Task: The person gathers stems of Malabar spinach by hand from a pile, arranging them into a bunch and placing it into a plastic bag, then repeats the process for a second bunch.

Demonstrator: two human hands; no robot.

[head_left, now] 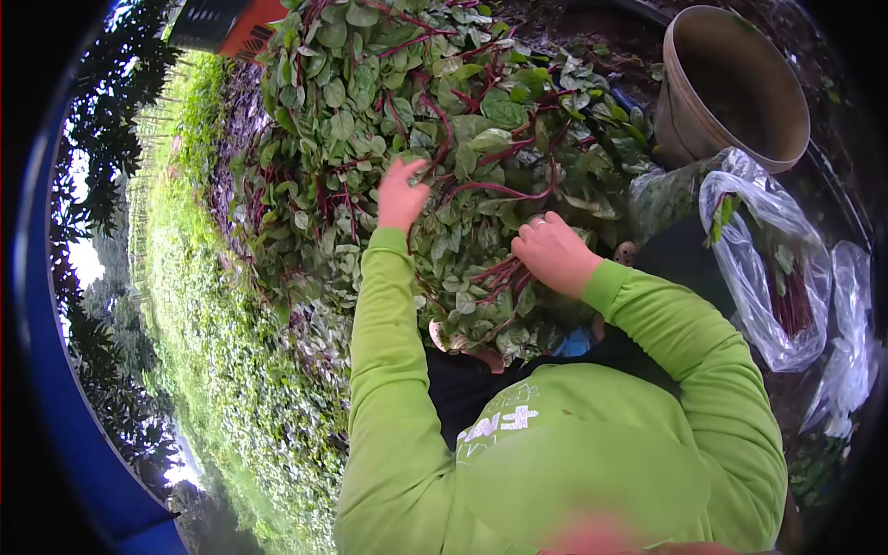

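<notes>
A big heap of red-stemmed leafy greens [342,129], which look like Malabar spinach, lies in front of me. My right hand [555,252] is closed around a bunch of stems [504,276]; their cut-looking red ends point left, low over the heap. A ring shows on one of its fingers. My left hand [402,192] reaches over the middle of the heap, thumb and forefinger apart, close to a thick red stem [442,129]. Nothing shows between its fingers, though some fingertips are partly hidden.
A large brown bucket [680,102] stands tilted in view at the upper right. Below it lies an opened clear plastic bag [805,240] with bundled red-stemmed greens inside. Another crumpled plastic bag [846,324] is beside it. An orange and black container [245,32] is at the top left.
</notes>
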